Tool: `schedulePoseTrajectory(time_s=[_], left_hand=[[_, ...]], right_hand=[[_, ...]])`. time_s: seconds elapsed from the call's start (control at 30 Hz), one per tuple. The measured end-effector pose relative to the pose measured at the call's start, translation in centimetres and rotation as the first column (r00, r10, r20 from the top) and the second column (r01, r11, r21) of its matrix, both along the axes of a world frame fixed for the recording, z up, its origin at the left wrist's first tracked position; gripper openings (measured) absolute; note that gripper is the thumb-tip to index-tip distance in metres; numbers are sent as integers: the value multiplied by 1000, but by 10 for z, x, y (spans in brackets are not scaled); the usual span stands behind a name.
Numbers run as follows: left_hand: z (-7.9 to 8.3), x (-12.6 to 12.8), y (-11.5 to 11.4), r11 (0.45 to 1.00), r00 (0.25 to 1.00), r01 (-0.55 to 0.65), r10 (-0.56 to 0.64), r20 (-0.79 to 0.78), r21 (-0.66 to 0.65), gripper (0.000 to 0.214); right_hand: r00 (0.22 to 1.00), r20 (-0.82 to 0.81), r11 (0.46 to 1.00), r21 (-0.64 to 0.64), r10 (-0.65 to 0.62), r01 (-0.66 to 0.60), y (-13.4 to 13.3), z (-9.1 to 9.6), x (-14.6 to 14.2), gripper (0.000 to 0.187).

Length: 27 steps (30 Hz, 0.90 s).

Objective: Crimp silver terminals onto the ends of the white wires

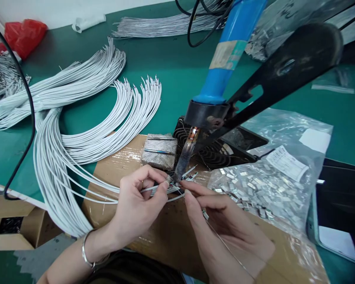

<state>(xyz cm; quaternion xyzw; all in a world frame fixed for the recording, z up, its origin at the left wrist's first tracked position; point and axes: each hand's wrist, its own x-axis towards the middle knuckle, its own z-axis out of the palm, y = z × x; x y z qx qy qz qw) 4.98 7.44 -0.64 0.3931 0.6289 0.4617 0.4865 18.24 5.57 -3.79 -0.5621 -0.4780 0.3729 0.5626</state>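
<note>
My left hand [142, 199] pinches the end of a thin white wire [106, 191] and holds it under the tip of a soldering iron [187, 154] with a blue handle [230, 47], mounted on a black stand. My right hand [221, 225] is closed in a pinch on a thin strand of solder wire [225, 246] and a small metal piece at the iron's tip. Both hands meet over a taped cardboard box [121, 165]. A bracelet sits on my left wrist.
Large bundles of white wires [77, 118] curve across the green table [171, 71]. A clear bag of small metal terminals [263, 185] lies to the right. A black fan [219, 152] and a cleaning pad [159, 152] sit behind the iron. A red bag [23, 35] lies far left.
</note>
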Motion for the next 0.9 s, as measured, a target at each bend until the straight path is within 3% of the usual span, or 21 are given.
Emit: schedulePoseTrajectory(time_s=[0.9], left_hand=[[-1, 1, 0, 1000, 1000, -8, 7, -14, -10, 13]], right_hand=[[1000, 9, 1000, -21, -21, 21, 1, 0, -1, 20]])
